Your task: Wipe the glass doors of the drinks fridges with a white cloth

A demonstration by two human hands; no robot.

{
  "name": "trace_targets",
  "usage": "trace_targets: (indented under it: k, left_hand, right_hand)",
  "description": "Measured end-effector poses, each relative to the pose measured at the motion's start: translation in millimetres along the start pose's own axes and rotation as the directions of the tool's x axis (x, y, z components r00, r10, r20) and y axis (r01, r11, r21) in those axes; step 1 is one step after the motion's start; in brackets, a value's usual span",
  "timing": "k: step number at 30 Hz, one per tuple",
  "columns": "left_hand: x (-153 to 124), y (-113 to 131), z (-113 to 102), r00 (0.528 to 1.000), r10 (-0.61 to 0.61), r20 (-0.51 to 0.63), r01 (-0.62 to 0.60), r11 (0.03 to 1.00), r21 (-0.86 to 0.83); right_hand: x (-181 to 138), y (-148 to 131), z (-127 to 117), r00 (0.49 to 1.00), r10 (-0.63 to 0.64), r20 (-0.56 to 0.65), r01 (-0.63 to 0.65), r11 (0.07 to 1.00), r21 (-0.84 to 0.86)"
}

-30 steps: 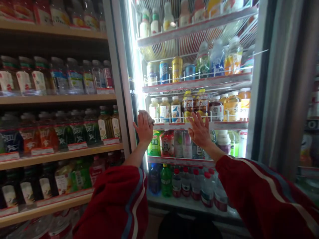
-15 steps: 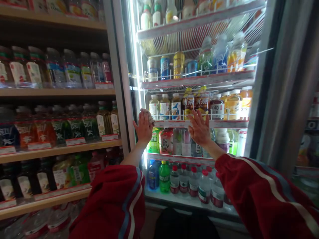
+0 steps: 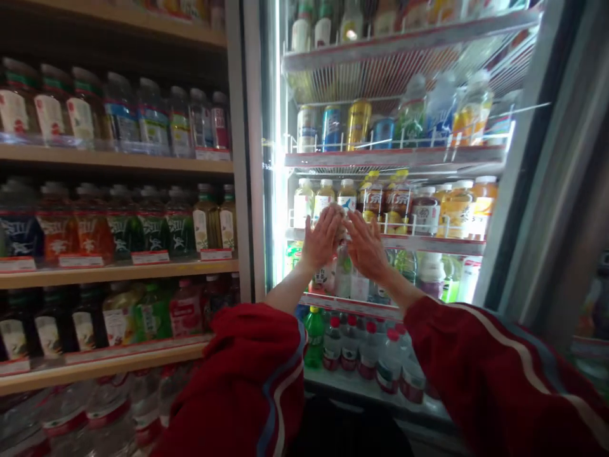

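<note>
My left hand [image 3: 320, 241] presses a crumpled pale cloth [image 3: 340, 222] flat against the glass front of a lit drinks fridge, before the middle shelf. Part of the cloth is hidden behind the fingers. Close by on its right, my right hand [image 3: 368, 249] has its fingers stretched out, the tips beside the cloth's edge; whether they touch it I cannot tell. Behind the glass stand a bottle with a blue label [image 3: 347, 192] and dark tea bottles with yellow caps [image 3: 398, 198].
The fridge's metal frame [image 3: 251, 158] runs up left of my hands. Left of it, wooden shelves [image 3: 118, 274] carry rows of bottled drinks. Red-capped water bottles [image 3: 368, 349] stand low inside the fridge. A dark metal upright [image 3: 537, 254] is at the right.
My left hand has moved right with the cloth, from the glass's left edge to beside my right hand. My right hand has shifted slightly left and down. The view has swung a little left.
</note>
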State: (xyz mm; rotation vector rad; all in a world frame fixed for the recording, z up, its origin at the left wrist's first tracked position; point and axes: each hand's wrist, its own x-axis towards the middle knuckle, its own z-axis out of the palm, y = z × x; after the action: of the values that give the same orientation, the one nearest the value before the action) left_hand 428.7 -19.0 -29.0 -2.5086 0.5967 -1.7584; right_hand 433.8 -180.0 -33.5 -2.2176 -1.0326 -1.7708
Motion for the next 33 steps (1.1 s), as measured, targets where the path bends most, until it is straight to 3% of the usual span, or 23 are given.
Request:
trace_targets:
  k: [3,6,9,12,15,21,28,33]
  left_hand:
    - [-14.3,-7.8,1.4,0.986,-0.156,-0.058,0.156,0.988,0.003]
    - [-46.0,-19.2,3.2,0.946,-0.313,-0.083,0.315,0.949,0.016]
    - [-74.0,-22.4,5.7,0.937,-0.349,-0.03,0.35,0.936,0.032]
    - [-81.9,-15.9,7.9,0.919,-0.394,-0.014,0.394,0.918,0.045]
    - [-77.8,-5.3,9.9,0.924,-0.381,-0.008,0.381,0.924,0.034]
    - [-74.7,26.1,15.0,0.949,-0.313,0.044,0.313,0.95,0.002]
    - [-60.5,50.0,13.9,0.966,-0.246,0.085,0.243,0.969,0.035]
    - [-54.3,45.3,17.0,0.97,-0.24,0.044,0.239,0.971,0.019]
  right_hand:
    - [21.3,-21.5,10.6,0.994,-0.057,0.096,0.052,0.997,0.054]
    - [31.5,-34.7,23.7,0.992,-0.042,0.116,0.039,0.999,0.022]
    - [35.6,-42.6,32.3,0.995,-0.046,0.09,0.047,0.999,-0.014]
    - [38.3,-43.2,32.3,0.993,-0.067,0.094,0.071,0.997,-0.031]
    - [34.9,-27.4,22.7,0.995,-0.056,0.083,0.061,0.997,-0.054]
    - [8.9,20.7,-2.0,0.973,0.189,-0.134,-0.205,0.972,-0.118]
    - [-10.2,20.6,-6.0,0.998,0.022,0.066,-0.015,0.995,-0.097]
    - [-23.4,55.4,-21.0,0.973,0.209,-0.1,-0.222,0.963,-0.151]
